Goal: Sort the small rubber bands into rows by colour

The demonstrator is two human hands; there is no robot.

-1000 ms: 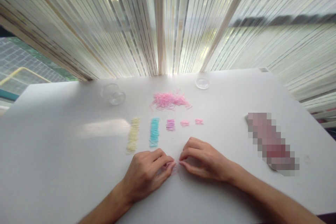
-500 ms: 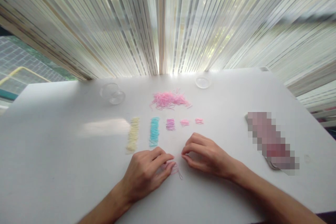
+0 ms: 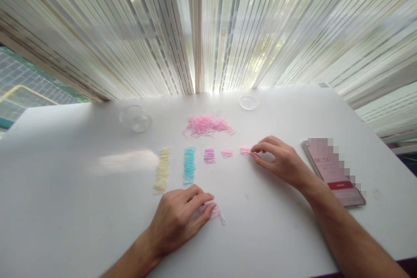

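My left hand (image 3: 184,213) rests on the table with its fingers closed on a small bunch of pale pink elastic bands (image 3: 215,213), and a loop sticks out past the fingertips. My right hand (image 3: 276,156) pinches a pink elastic band, mostly hidden by the fingertips, at the right end of a short salmon-pink row (image 3: 244,150). To its left lie a light pink row (image 3: 227,153), a purple row (image 3: 209,156), a longer blue row (image 3: 189,166) and a yellow row (image 3: 162,170). Behind them is a loose heap of pink bands (image 3: 206,126).
A clear round container (image 3: 130,117) is at the back left, and a clear round lid (image 3: 249,103) at the back right. A phone (image 3: 339,178) lies by my right forearm. String curtains (image 3: 208,30) hang along the white table's (image 3: 81,208) far edge.
My right hand has moved away from the left hand, forward and right, to the salmon-pink row. My left hand stays about where it was, still on its bunch.
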